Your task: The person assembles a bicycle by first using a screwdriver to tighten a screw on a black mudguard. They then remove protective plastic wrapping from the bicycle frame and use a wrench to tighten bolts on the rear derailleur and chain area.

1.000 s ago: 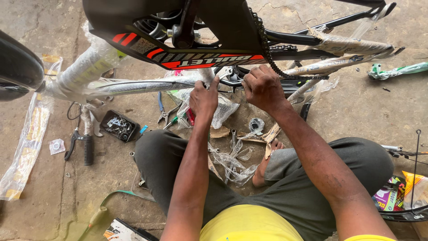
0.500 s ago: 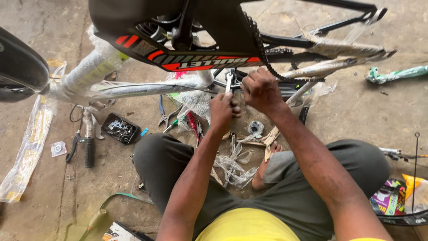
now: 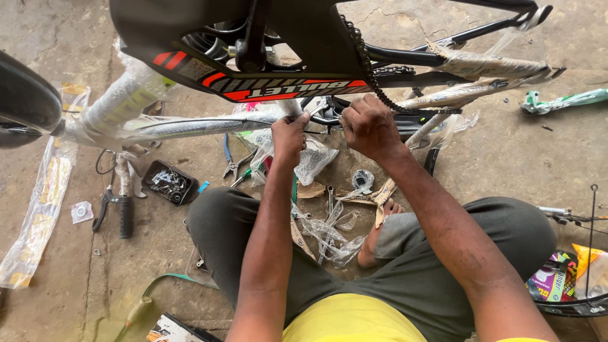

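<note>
Hands first: we see the left hand (image 3: pixel 289 136) curled shut around a small metal part just under the bicycle frame (image 3: pixel 266 44), its knuckles turned toward us; the right hand (image 3: pixel 369 126) is clenched just beside it, fingers folded down onto the black metal piece (image 3: pixel 323 117) at the frame's underside, though what exactly those fingers pinch is hidden from us. The two hands sit near each other, not touching, both pressed up against the same spot of the frame. The frame hangs across the top of the view, black with red and white markings; its chain (image 3: pixel 370 73) runs down diagonally to the right of the right hand; its tubes (image 3: pixel 190 125) on the left are wrapped in clear plastic. We sit cross-legged on the concrete floor (image 3: pixel 500 158), dark trousers (image 3: pixel 418 266) below the forearms; crumpled plastic wrapping (image 3: pixel 329 231) lies between the knees. To the left of the left hand lie blue-handled pliers (image 3: pixel 231 158) and, further out, a black tray of small screws (image 3: pixel 168 182); a black brake lever (image 3: pixel 117 206) lies well apart beyond it; a black tyre (image 3: pixel 25 101) shows at the left edge.
</note>
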